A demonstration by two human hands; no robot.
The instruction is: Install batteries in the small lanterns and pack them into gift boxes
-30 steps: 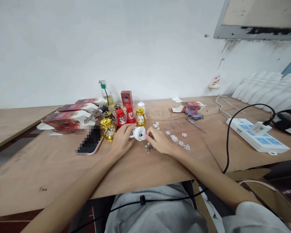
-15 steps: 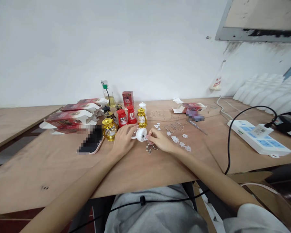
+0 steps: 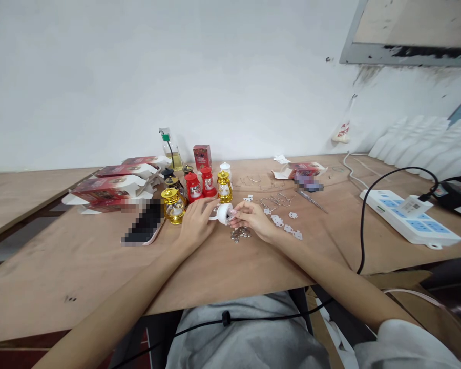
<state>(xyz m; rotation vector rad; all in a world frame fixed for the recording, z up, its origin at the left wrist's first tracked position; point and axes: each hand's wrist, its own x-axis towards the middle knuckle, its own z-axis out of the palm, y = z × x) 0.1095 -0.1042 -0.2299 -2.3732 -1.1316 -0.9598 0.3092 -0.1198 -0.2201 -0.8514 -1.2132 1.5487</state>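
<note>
My left hand (image 3: 195,220) is closed around a small white lantern (image 3: 223,213), which lies on its side with its round base turned to the right. At that base, the fingers of my right hand (image 3: 255,219) are pinched together; whatever is between them is too small to make out. Just below the lantern lies a small pile of silvery coin cells (image 3: 240,234). Flat white plastic pieces (image 3: 277,220) are scattered right of my right hand. Gold lanterns (image 3: 172,207) and red lanterns (image 3: 194,187) stand upright beyond my left hand.
Red printed boxes (image 3: 107,189) are stacked at the left, near a phone (image 3: 144,225). A pump bottle (image 3: 172,154) stands by the wall. Bent wire handles (image 3: 276,201), a screwdriver-like tool (image 3: 313,201) and a white power strip (image 3: 411,218) lie to the right.
My right hand has shifted slightly, and its fingers have rolled round at the lantern's base, uncovering more of the coin cell pile. The left hand keeps its hold with hardly any movement.
</note>
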